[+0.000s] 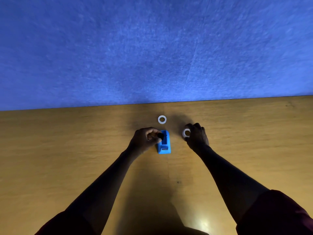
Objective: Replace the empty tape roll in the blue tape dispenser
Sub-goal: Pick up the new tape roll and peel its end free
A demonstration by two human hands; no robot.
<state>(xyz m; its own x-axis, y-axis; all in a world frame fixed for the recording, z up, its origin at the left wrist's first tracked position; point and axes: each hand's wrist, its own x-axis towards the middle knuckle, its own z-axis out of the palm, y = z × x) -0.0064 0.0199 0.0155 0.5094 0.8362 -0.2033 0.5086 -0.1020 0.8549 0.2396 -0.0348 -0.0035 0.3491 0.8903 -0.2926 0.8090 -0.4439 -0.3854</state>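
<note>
The blue tape dispenser (164, 143) stands on the wooden table (67, 150), its roll cavity open and showing nothing inside. My left hand (145, 139) is at its left side, fingers closed on a small black spindle (160, 135) held just above the dispenser's left edge. To the right of the dispenser, my right hand (197, 136) grips a whitish tape roll (186, 132) between thumb and fingers, a little above the table. A second white ring-shaped roll (162, 119) lies flat on the table just beyond the dispenser.
A blue felt wall (152, 48) rises right behind the table's far edge, a short way past the lying roll. Bare wooden tabletop stretches to the left and right of both hands.
</note>
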